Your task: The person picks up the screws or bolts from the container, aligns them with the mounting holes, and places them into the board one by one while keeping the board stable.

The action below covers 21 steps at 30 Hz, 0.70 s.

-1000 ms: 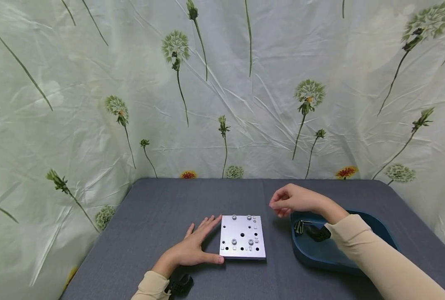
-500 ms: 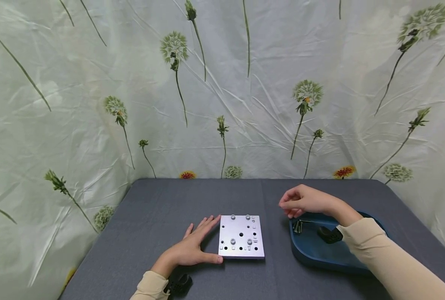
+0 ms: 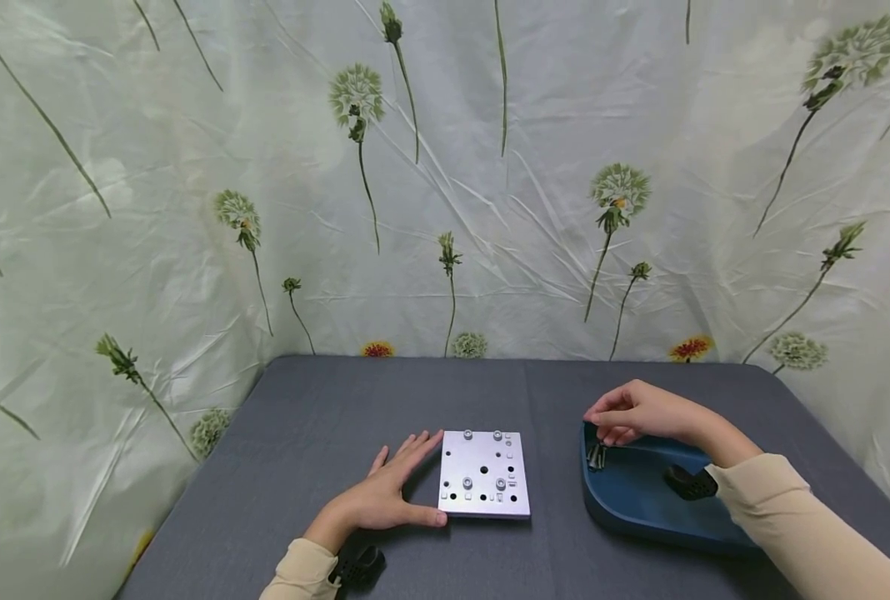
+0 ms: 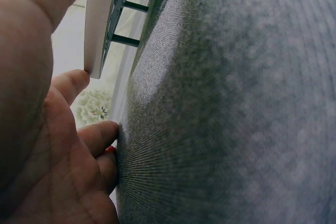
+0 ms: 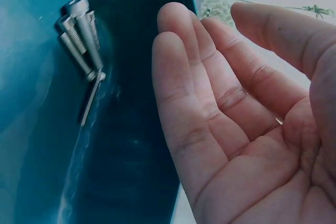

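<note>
A square silver metal plate (image 3: 482,471) with holes and several raised screw heads lies in the middle of the table. My left hand (image 3: 388,492) spreads along its left edge, the thumb at the near corner and a fingertip at the far one. Threaded screws (image 4: 125,40) stick out under the plate (image 4: 100,22) in the left wrist view, and lower fingers touch the cloth. Over the far left corner of a blue tray (image 3: 640,521), my right hand (image 3: 655,412) hovers with nothing in its bent, apart fingers. Several metal socket-head screws (image 5: 79,35) lie in the tray close by.
Dark grey cloth (image 3: 385,392) covers the table. A curtain (image 3: 520,208) printed with dandelions hangs behind it. Black wrist devices sit at the left cuff (image 3: 306,571) and the right cuff (image 3: 745,483).
My right hand has moved rightward and slightly down, from beside the tray to above its screws. The left hand and the plate have stayed in place.
</note>
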{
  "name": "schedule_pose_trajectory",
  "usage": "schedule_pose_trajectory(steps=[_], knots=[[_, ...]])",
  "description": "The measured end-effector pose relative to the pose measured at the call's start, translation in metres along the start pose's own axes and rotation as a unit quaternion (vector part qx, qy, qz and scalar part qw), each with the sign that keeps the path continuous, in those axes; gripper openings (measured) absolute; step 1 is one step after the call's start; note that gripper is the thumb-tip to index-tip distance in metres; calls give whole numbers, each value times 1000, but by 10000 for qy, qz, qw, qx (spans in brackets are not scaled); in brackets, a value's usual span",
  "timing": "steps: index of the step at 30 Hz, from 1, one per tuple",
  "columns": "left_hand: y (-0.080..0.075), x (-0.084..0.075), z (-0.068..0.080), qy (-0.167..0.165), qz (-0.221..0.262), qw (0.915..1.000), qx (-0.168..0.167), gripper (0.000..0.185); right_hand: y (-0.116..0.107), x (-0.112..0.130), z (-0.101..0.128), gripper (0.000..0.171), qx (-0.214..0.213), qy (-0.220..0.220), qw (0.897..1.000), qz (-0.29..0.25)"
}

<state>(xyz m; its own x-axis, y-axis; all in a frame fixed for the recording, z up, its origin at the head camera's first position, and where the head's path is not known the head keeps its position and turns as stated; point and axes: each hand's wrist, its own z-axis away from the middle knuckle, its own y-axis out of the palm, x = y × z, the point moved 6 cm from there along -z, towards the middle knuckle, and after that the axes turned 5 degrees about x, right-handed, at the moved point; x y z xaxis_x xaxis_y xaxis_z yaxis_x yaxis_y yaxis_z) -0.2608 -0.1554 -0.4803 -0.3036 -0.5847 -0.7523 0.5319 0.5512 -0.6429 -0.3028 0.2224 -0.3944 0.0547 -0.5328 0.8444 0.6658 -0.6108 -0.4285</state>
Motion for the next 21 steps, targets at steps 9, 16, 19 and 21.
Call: schedule_pose_trajectory(steps=[9,16,19,21], knots=[[-1,0,0,3,-59,9999,85,115,-4,-23,9,41,77,277,9995,-88],[-1,-2,2,68,-119,9999,31,115,1,-39,10,42,448,317,9984,-147],[0,-2,1,100,-96,9999,8,114,2,-43,9,43,531,290,9980,-201],[0,-1,0,66,-45,10000,23,114,3,-44,9,44,507,310,9981,-189]])
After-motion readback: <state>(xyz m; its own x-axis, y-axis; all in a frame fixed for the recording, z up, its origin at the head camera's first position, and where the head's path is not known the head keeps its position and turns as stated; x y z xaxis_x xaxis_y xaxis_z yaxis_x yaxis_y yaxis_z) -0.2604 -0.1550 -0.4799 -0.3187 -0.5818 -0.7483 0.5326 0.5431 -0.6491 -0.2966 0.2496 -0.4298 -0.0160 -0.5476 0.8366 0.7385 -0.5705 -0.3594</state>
